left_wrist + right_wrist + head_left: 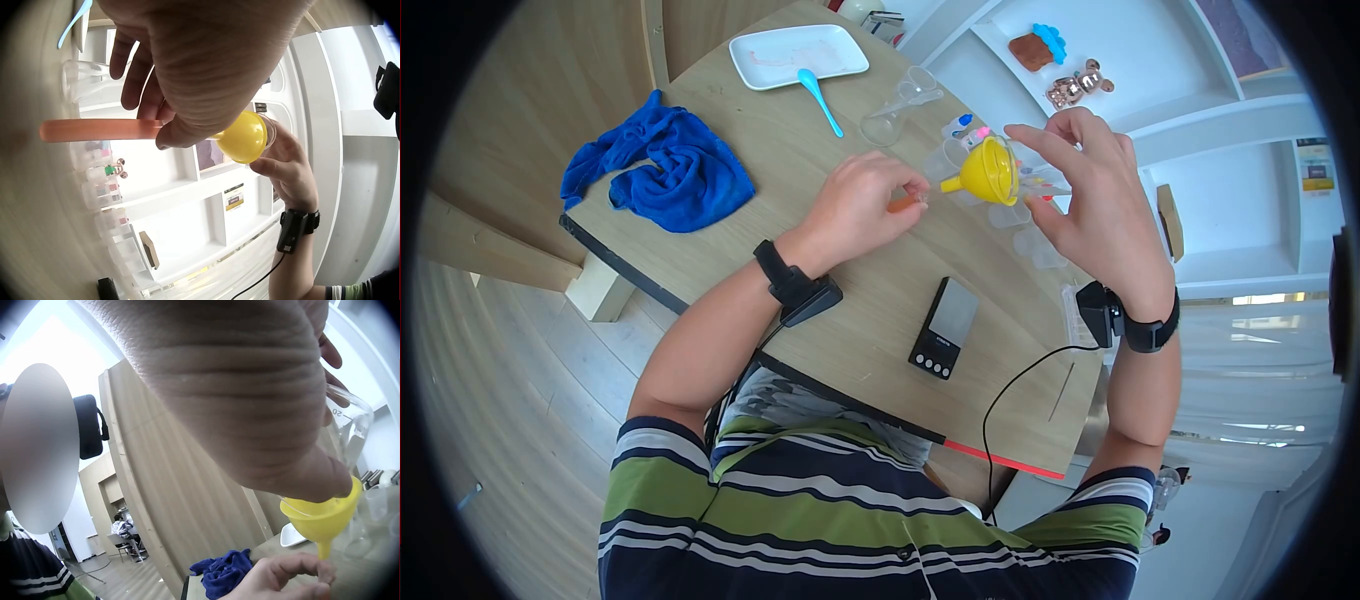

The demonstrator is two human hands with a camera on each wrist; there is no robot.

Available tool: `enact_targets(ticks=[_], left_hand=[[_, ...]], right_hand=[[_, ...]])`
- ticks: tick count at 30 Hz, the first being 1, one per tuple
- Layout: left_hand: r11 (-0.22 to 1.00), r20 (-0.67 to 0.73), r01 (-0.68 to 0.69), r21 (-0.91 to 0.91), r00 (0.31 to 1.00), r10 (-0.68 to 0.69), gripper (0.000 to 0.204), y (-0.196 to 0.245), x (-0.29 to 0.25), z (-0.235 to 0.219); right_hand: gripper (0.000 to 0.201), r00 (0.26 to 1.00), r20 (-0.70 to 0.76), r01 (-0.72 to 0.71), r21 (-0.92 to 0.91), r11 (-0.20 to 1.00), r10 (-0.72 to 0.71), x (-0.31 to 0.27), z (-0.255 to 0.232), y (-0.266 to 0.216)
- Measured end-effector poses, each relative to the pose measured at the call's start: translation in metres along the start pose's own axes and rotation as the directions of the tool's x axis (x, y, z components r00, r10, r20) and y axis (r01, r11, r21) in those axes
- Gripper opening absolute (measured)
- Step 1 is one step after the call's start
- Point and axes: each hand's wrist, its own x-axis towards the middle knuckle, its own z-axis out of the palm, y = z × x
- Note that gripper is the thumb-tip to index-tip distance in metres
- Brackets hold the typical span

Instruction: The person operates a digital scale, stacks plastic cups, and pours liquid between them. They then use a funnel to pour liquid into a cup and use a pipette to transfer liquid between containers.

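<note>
My left hand (868, 200) pinches the upper end of a test tube (103, 130) of orange liquid, seen upright along its length in the left wrist view and nearly end-on in the head view. A yellow funnel (990, 172) stands over the tube, its stem at the tube's mouth beside my left fingertips. Thumb and fingers of my right hand (1095, 180) grip a small clear beaker (353, 422) with a printed 20 on its side. That beaker tilts over the funnel's wide mouth, and its lower part is hidden behind the hand in the right wrist view.
A black pocket scale (945, 328) lies near the front edge. Farther off are a conical flask (885, 125), a light blue spoon (820, 102) and a white tray (800, 58). A blue cloth (665, 165) lies at left. Several clear cups (1037, 245) stand beyond the hands.
</note>
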Motion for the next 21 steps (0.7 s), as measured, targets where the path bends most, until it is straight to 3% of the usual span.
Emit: enact_targets(ticks=[21], left_hand=[[1.0,-0.022,-0.014,-0.007,1.0,0.014,0.013,0.0004,-0.0007,0.0011]], right_hand=[[0.065,1.0,0.012,0.004,-0.07,0.998,-0.003,-0.0007,0.0047,0.0031]])
